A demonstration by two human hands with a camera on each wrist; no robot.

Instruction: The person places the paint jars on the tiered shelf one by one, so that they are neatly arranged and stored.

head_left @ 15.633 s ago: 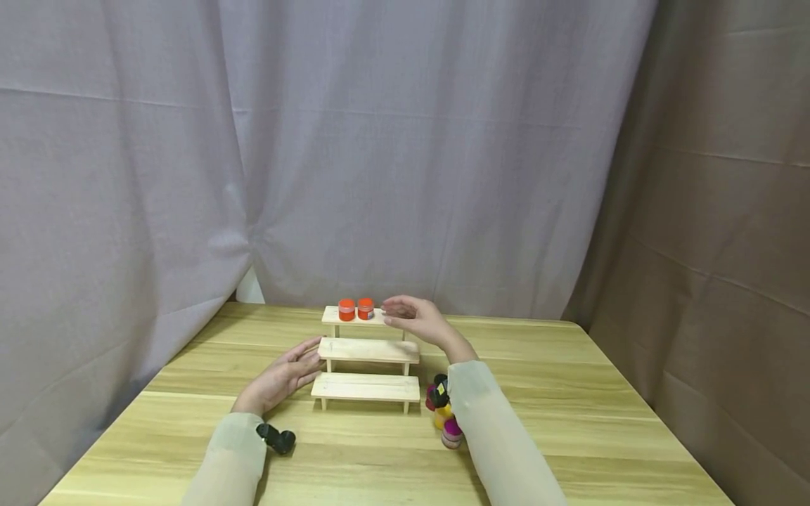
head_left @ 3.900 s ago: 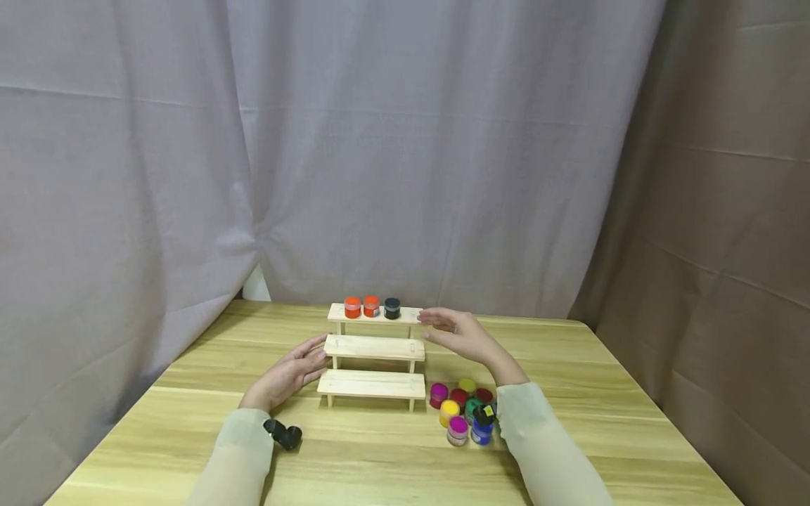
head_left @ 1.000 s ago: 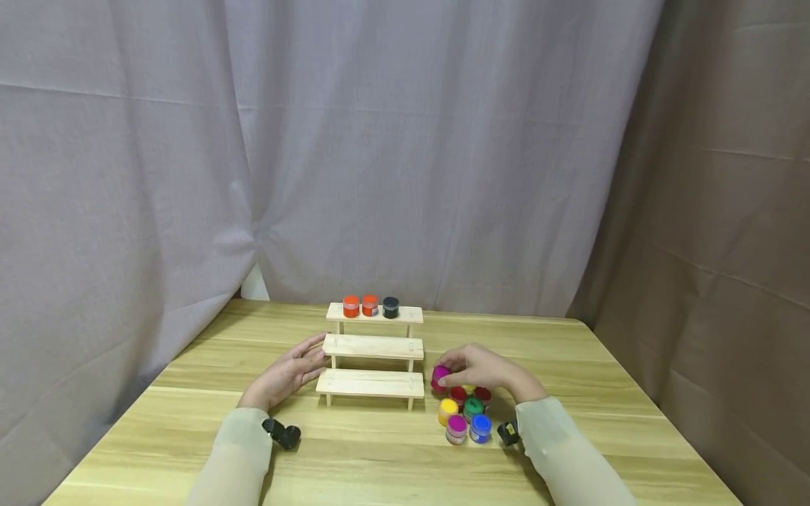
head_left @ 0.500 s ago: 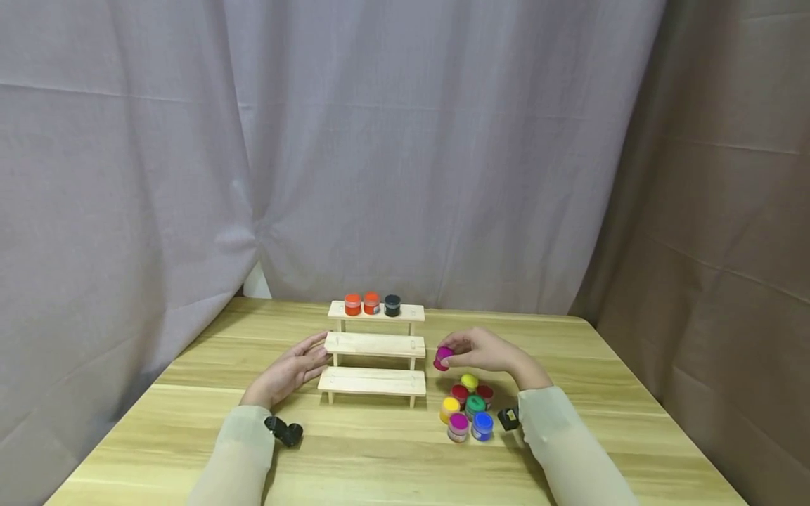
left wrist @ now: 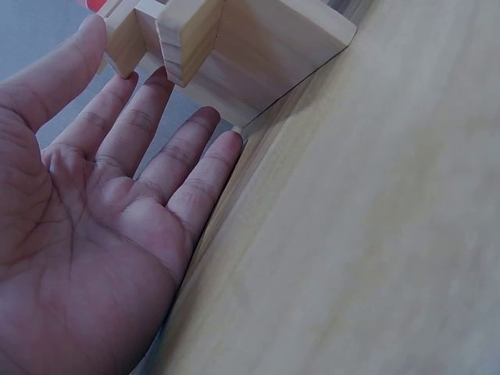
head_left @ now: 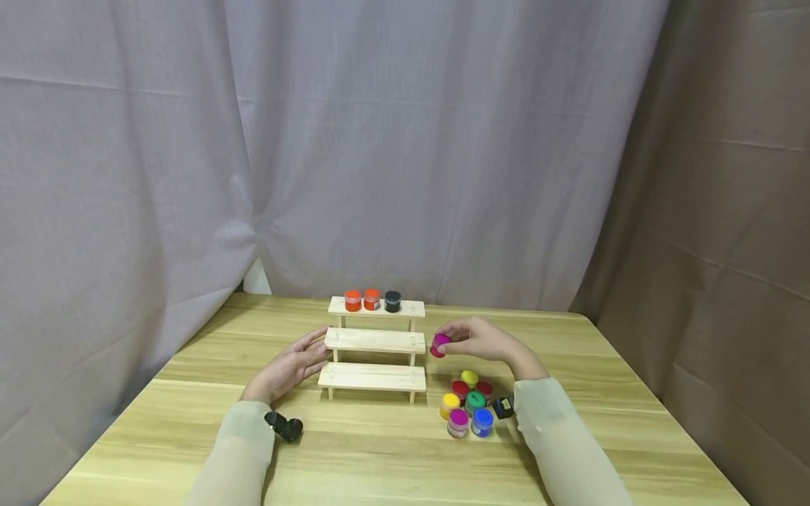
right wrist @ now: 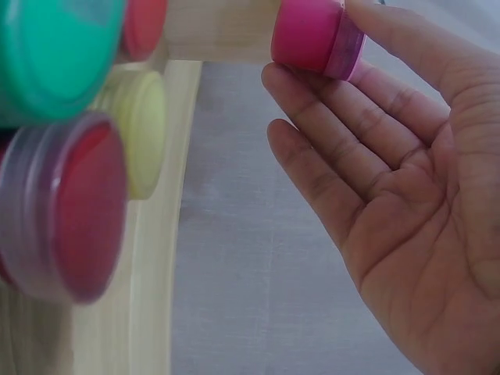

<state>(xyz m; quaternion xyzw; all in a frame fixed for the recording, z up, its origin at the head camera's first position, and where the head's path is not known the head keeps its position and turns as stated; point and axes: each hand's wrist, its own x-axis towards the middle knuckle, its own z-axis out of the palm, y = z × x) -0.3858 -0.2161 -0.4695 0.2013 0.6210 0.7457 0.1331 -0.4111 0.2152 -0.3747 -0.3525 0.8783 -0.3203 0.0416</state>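
A magenta paint jar [head_left: 439, 344] is pinched between the thumb and fingers of my right hand [head_left: 484, 340], raised off the table beside the middle tier. In the right wrist view the same jar [right wrist: 311, 35] shows a pink body and a purple lid. My left hand [head_left: 287, 367] has its fingers extended against the left side of the three-tier wooden stand [head_left: 375, 341]. Its fingertips touch or nearly touch the wood [left wrist: 258, 58]. On the top tier stand two orange jars [head_left: 353, 301] and, to their right, one black jar [head_left: 392, 301].
Right of the stand, several jars cluster on the wooden table [head_left: 367, 457]: yellow [head_left: 470, 379], dark red [head_left: 460, 390], green [head_left: 475, 401], orange-yellow [head_left: 450, 403], purple [head_left: 458, 422] and blue [head_left: 482, 421]. A grey curtain [head_left: 405, 154] hangs behind the table.
Since the earliest frame a black jar has joined the orange ones on the top tier. Over the last second my right hand has lifted the magenta jar from the cluster. The left hand stays put.
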